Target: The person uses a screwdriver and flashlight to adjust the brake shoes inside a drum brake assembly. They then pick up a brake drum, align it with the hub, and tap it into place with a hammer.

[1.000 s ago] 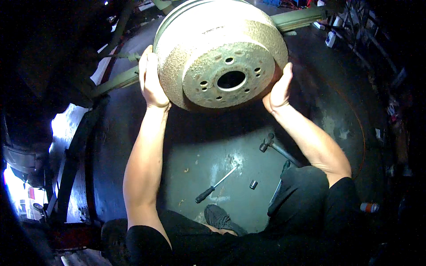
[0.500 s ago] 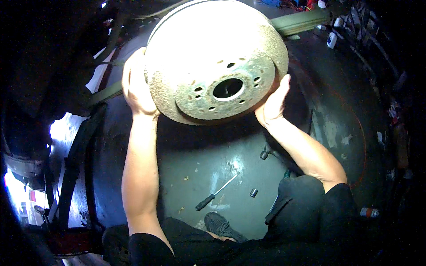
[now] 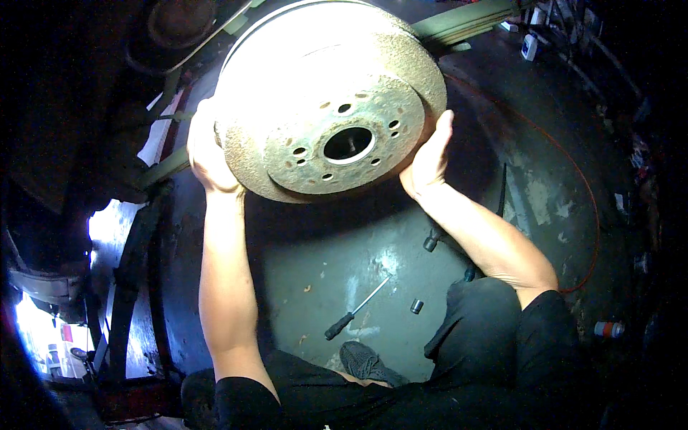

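Between my two hands I hold up a large rusty brake drum (image 3: 287, 136), its hub face with a round centre hole and several bolt holes tilted toward me. My left hand (image 3: 211, 154) grips its left rim, with the fingers partly hidden behind it. Around the lower right side, my right hand (image 3: 428, 159) supports it with the thumb up and the other fingers underneath out of sight. Strong light washes out the drum's upper part. Below it, a black-handled screwdriver (image 3: 349, 317) and a small socket (image 3: 416, 307) lie on the floor.
A socket-headed tool (image 3: 431, 243) lies partly under my right forearm. Green lift arms (image 3: 466, 23) extend behind the drum. An orange-red hose or cord (image 3: 596, 215) curves across the floor at right. A can (image 3: 609, 329) and a white bottle (image 3: 529, 47) are farther right.
The drum and both my hands have shifted slightly left in the view. The surrounding floor items have shifted a little too, as the view moved. My grip looks the same.
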A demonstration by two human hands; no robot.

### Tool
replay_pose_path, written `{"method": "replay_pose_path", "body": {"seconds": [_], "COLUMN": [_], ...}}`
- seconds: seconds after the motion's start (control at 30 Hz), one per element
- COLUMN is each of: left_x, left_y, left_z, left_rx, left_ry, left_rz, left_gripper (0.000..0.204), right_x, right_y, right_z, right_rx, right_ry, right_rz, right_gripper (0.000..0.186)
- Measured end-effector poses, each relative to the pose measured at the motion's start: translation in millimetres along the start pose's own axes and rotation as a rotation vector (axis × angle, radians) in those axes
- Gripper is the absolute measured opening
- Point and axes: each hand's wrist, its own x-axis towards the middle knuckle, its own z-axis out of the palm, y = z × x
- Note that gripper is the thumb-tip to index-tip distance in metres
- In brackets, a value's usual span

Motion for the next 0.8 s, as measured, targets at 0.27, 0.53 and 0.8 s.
{"method": "replay_pose_path", "body": {"seconds": [0.27,0.53,0.8], "left_x": [-2.4,-3.5,-3.5], "left_y": [-3.4,2.9,0.9], "left_z": [-5.1,5.9,3.2], "left_rx": [-0.162,-0.214,-0.195], "left_ry": [-0.063,0.009,-0.009], "left_rz": [-0.008,-0.071,-0.033], "left_gripper": [0.040,0.040,0.047], "right_x": [11.0,17.4,77.3], "right_y": [6.2,-15.4,-55.5], "right_z": [-11.9,-17.7,-7.3], "right_rx": [-0.004,-0.075,-0.540], "right_ry": [-0.028,-0.134,-0.342], "right_rz": [-0.032,0.004,-0.549], "right_gripper": [0.084,0.078,0.066]}}
